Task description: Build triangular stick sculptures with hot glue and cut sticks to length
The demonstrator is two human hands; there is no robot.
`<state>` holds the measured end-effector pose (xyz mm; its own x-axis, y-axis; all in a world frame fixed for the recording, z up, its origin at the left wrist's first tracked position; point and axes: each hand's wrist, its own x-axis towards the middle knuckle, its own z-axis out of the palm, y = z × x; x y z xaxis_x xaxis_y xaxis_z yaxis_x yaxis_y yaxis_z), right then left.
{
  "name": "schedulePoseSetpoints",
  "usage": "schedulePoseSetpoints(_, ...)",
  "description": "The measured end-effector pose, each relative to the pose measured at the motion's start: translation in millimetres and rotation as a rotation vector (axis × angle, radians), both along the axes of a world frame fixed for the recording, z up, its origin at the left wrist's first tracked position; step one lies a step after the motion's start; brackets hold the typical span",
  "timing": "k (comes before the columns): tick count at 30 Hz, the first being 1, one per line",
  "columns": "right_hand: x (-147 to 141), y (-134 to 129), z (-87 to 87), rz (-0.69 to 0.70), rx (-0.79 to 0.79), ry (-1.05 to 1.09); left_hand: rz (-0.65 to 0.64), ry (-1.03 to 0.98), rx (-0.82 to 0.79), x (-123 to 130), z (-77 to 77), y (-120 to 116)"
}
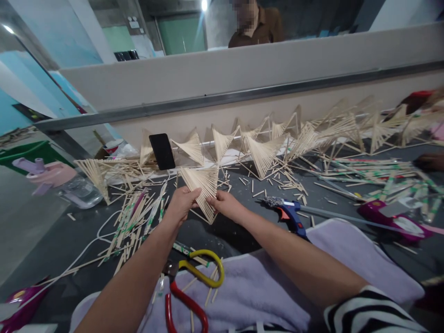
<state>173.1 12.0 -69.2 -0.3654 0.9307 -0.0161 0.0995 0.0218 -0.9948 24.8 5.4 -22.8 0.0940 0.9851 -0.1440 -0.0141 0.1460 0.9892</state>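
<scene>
A fan-shaped piece made of thin wooden sticks (203,182) is held between both hands near the middle of the view. My left hand (183,203) grips its left side, thumb over the sticks. On its right edge, my right hand (225,203) pinches the sticks with closed fingers. Below the hands, scissors-like cutters with one yellow and one red handle (211,277) lie partly on a purple towel (263,286). To the right of my right hand rests a blue glue gun (293,215).
More twisted stick pieces (263,155) line the back, beside a black phone (162,151). Loose sticks (135,222) spread at left. A clear bottle with a pink lid (74,185), a magenta tool (395,222) and another person's hand (430,162) are at the sides. A person (267,25) is behind the barrier.
</scene>
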Motion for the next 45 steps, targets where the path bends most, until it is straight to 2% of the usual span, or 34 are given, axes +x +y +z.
schedulePoseSetpoints(4, -1.3, -0.9, -2.4, -0.050, 0.000, -0.032, 0.017, 0.001, -0.001, 0.0, -4.6, 1.0)
schedulePoseSetpoints(7, -0.5, -0.2, -3.2, -0.032, -0.008, -0.013, 0.028, 0.032, 0.000, -0.8, -6.0, 2.1)
schedulePoseSetpoints(12, 5.4, 1.1, 1.7, 0.134, -0.115, 0.118, 0.015, 0.037, -0.010, -1.9, -4.3, 3.4)
schedulePoseSetpoints(15, 8.5, 2.4, 1.6, 0.214, -0.121, 0.105, -0.012, 0.020, -0.010, -1.9, -4.5, 3.3)
schedulePoseSetpoints(21, 8.1, 3.8, -8.4, 0.113, 0.042, -0.162, 0.014, 0.032, 0.015, 0.1, -6.6, 1.4)
schedulePoseSetpoints(26, 2.4, 2.1, -10.7, 0.082, 0.023, -0.126, 0.024, 0.026, 0.020, 4.2, 0.4, -2.5)
schedulePoseSetpoints(28, 3.8, 2.4, -4.0, 0.162, 0.013, -0.017, 0.004, 0.022, 0.015, 3.0, 6.0, -3.1)
schedulePoseSetpoints(32, 29.9, 5.2, 29.1, 0.588, -0.056, 0.172, -0.134, 0.000, 0.034, -9.3, 21.4, -2.6)
schedulePoseSetpoints(33, 42.0, 5.8, 39.9, 0.668, -0.067, 0.133, -0.164, 0.009, 0.043, -14.0, 25.7, -2.5)
schedulePoseSetpoints(36, 85.7, 7.8, 69.7, 0.783, -0.182, -0.147, -0.232, 0.075, 0.038, -29.1, 38.5, -3.2)
schedulePoseSetpoints(38, 112.8, 10.6, 82.9, 0.714, -0.213, -0.241, -0.290, 0.153, 0.024, -37.6, 46.3, -4.7)
schedulePoseSetpoints(39, 123.2, 12.6, 87.1, 0.615, -0.169, -0.238, -0.323, 0.200, 0.025, -40.8, 49.8, -5.7)
schedulePoseSetpoints(41, 135.2, 16.7, 91.9, 0.295, 0.004, -0.132, -0.412, 0.290, 0.025, -44.6, 56.3, -8.6)
schedulePoseSetpoints(43, 134.0, 18.7, 94.8, -0.003, 0.167, 0.005, -0.520, 0.343, 0.009, -44.8, 61.5, -12.6)
schedulePoseSetpoints(44, 129.1, 18.1, 96.3, -0.089, 0.217, 0.057, -0.575, 0.352, -0.002, -43.6, 63.5, -14.8)
schedulePoseSetpoints(45, 122.0, 16.3, 98.2, -0.099, 0.234, 0.080, -0.629, 0.352, -0.014, -41.9, 64.9, -17.2)
